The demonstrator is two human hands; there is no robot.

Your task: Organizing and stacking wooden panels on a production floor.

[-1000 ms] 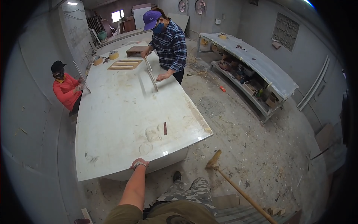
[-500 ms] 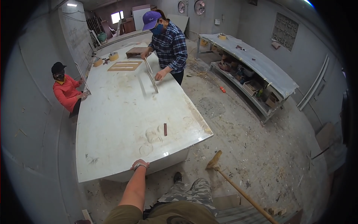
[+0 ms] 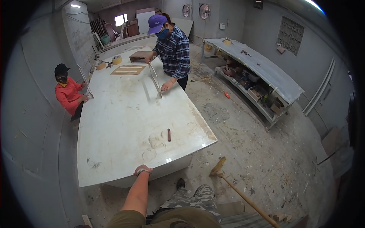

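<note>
Looking from the head view, we find our left hand (image 3: 143, 170) on the near edge of the broad, smudged white tabletop (image 3: 118, 125); spread or pressed together, we cannot tell. Short, straight reddish-brown bar (image 3: 169, 135) lies on top, beyond the hand, slightly right.

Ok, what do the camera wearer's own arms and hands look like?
The left arm has a short olive-brown sleeve and is bare below it. The left hand is ungloved, with a silvery wristband. The right hand is out of view.
</note>
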